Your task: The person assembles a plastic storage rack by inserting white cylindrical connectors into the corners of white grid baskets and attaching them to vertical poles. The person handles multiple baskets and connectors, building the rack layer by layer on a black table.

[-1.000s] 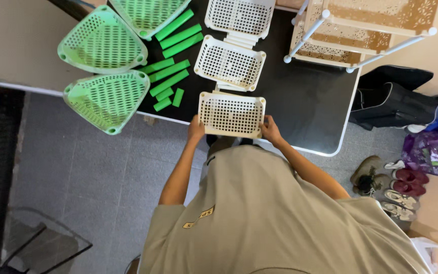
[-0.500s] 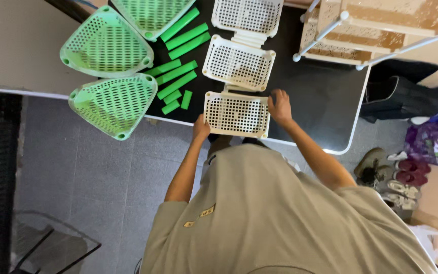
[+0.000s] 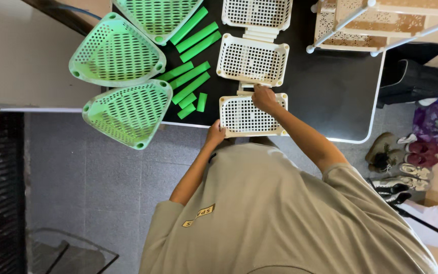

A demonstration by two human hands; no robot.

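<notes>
black tabletop carries a white perforated tray at its near edge. left hand grips the tray's near left corner; right hand rests on its far rim, seemingly pinching it. green slats lie left of the tray.

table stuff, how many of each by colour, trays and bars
White rectangular trays: 3
Green triangular trays: 3
Green bars: 8 that show
White bars: a few between the white trays, too hidden to count
Total counted: 14
</notes>
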